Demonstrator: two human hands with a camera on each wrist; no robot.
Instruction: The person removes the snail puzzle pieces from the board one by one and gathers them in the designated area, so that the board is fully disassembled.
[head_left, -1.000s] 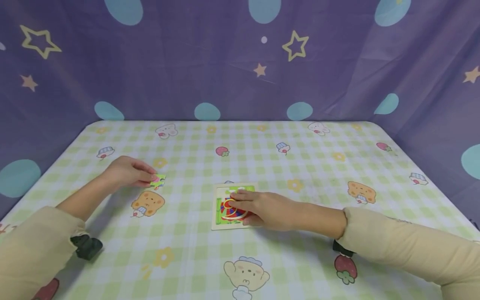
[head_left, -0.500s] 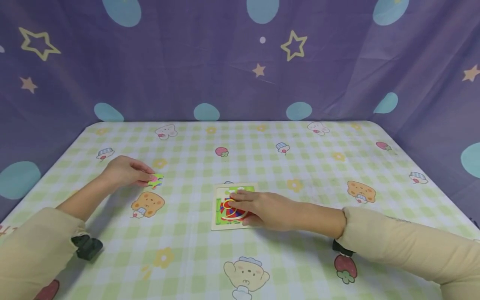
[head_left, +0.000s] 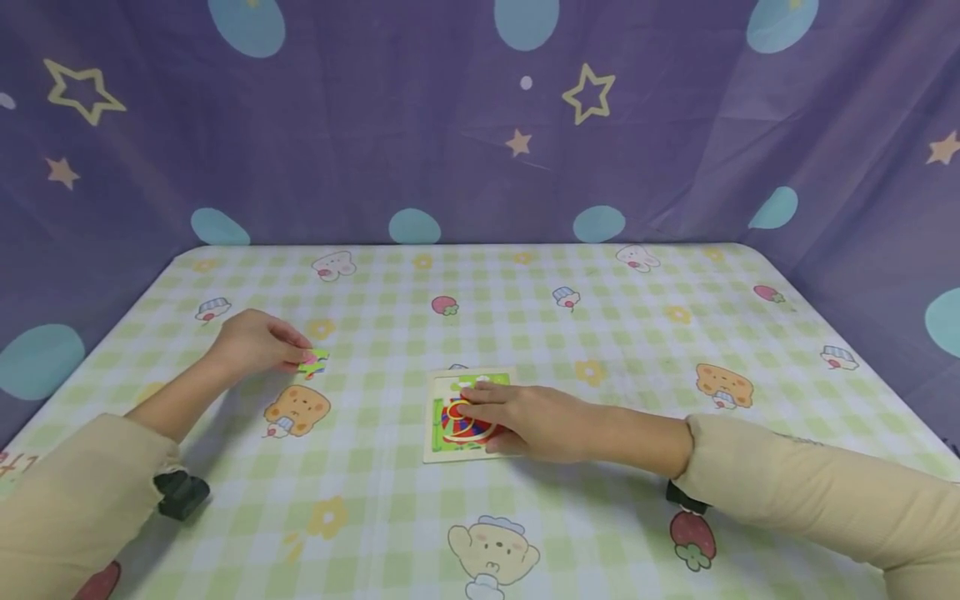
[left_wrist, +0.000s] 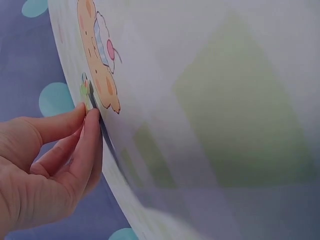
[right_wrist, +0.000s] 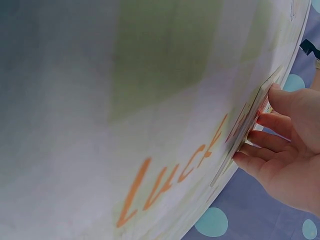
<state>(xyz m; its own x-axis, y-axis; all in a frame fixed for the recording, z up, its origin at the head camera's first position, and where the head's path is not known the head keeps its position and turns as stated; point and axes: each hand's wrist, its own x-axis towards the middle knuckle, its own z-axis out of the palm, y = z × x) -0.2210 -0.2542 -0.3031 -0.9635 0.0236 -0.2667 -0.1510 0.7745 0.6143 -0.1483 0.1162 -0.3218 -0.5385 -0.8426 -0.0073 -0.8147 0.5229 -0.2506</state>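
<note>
Between thumb and fingers, my left hand (head_left: pixel 258 342) pinches a small green and pink jigsaw piece (head_left: pixel 315 362) at the left of the table. The left wrist view shows the piece (left_wrist: pixel 85 93) edge-on at the fingertips, close to the cloth. A square jigsaw puzzle board (head_left: pixel 428 421) with a pale rim and a red, blue and green picture lies near the table's middle. A pale patch shows at its upper left corner. My right hand (head_left: pixel 547 422) rests on the board's right side with fingers extended, hiding part of the picture. Its fingertips touch the board (right_wrist: pixel 265 87) in the right wrist view.
A green and white checked tablecloth (head_left: pixel 375 517) with printed cartoon figures covers the table. Behind it hangs a purple curtain (head_left: pixel 420 125) with stars and blue spots. Dark wrist devices (head_left: pixel 182 495) show beneath the sleeves.
The left forearm has shifted slightly to the right, and the jigsaw piece has tilted a little in my left fingers. My right hand and the puzzle board stay in place.
</note>
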